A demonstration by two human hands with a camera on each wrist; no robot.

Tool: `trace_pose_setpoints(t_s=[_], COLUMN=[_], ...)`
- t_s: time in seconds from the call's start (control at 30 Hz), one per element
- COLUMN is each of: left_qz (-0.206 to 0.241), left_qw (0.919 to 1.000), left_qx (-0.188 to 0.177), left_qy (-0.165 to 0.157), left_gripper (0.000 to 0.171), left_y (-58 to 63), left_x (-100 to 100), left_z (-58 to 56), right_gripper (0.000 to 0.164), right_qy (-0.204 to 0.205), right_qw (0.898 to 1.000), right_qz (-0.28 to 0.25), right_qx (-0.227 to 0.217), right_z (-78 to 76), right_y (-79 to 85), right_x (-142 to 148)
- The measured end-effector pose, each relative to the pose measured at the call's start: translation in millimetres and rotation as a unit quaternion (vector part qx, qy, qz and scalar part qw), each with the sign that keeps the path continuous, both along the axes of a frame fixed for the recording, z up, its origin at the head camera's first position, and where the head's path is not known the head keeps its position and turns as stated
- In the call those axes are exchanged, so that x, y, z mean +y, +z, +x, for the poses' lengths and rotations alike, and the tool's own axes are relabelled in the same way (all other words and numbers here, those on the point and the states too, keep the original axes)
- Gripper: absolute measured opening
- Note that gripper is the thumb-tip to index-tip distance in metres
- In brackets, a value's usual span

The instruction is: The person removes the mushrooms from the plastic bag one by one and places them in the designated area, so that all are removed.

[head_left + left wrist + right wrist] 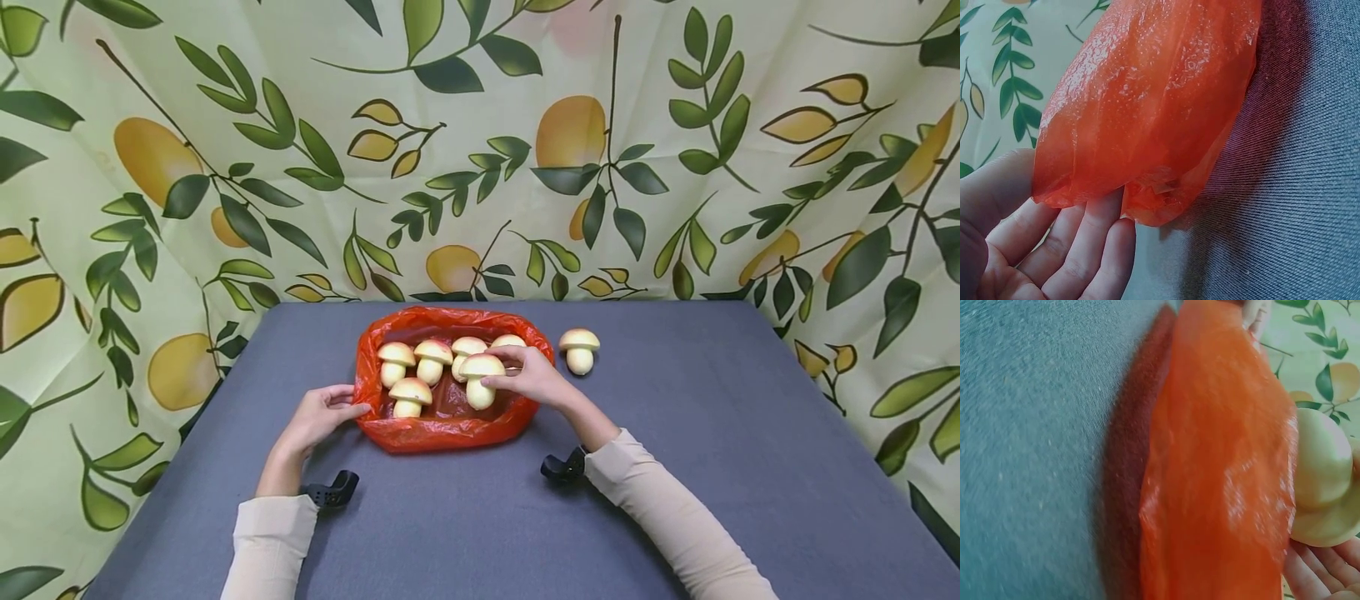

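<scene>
A toy mushroom (481, 393) with a pale stem and a cream cap tinged red is pinched in my right hand (531, 377), upright over the right part of an open red plastic bag (438, 435). In the right wrist view this mushroom (1321, 469) shows past the bag's rim, its lower part hidden. Inside the bag stand several similar mushrooms (408, 393), one partly behind my right hand. At the bag's left end my left hand (318, 417) grips the rim between thumb and fingers; in the left wrist view the fingertips go behind the red plastic (1147, 112).
One more mushroom (579, 350) stands on the grey-blue tabletop (675, 400), just right of the bag. Behind the table hangs a cloth (480, 108) printed with leaves and fruit. A black wrist device (564, 467) sits below each forearm.
</scene>
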State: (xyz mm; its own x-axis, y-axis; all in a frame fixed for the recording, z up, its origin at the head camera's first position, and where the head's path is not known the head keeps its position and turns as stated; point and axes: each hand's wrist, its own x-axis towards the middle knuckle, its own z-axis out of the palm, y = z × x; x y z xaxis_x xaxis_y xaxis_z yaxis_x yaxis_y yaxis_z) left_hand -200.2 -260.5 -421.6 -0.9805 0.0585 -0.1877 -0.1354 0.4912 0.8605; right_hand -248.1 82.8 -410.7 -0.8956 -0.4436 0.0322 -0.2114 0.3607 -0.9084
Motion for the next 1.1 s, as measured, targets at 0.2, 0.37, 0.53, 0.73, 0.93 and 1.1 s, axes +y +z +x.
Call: trace_pose_setpoints(t_s=[0.2,0.37,0.53,0.73,0.93,1.1], left_qz=[0.007,0.005,0.009,0.010,0.009,0.011], left_qw=[1.0000,1.0000,1.0000,0.9999,1.0000,0.9999], left_qx=[-0.001,-0.002,0.000,0.002,-0.003,0.002], left_qy=[-0.003,0.000,0.001,0.000,0.000,-0.002], left_gripper=[0.048,0.048,0.047,0.047,0.047,0.047], left_y=[2.1,2.7,2.3,2.6,3.0,1.3], left_x=[-1,-1,0,1,1,0], left_z=[-0.2,0.6,1.0,0.2,0.5,0.1], right_gripper=[0.050,0.049,0.052,0.053,0.051,0.050], right_qy=[0.003,0.001,-0.017,-0.032,-0.037,-0.042], right_qw=[1.000,0.999,0.999,0.999,0.999,0.999], right_qz=[-0.021,-0.036,-0.034,-0.034,-0.023,-0.020], right_qx=[0.014,0.017,0.010,0.005,0.011,0.020], right_z=[0.4,0.2,2.8,8.5,10.8,12.1], right_y=[4.9,6.9,8.5,11.6,11.7,11.0], right_x=[10,19,31,44,57,68])
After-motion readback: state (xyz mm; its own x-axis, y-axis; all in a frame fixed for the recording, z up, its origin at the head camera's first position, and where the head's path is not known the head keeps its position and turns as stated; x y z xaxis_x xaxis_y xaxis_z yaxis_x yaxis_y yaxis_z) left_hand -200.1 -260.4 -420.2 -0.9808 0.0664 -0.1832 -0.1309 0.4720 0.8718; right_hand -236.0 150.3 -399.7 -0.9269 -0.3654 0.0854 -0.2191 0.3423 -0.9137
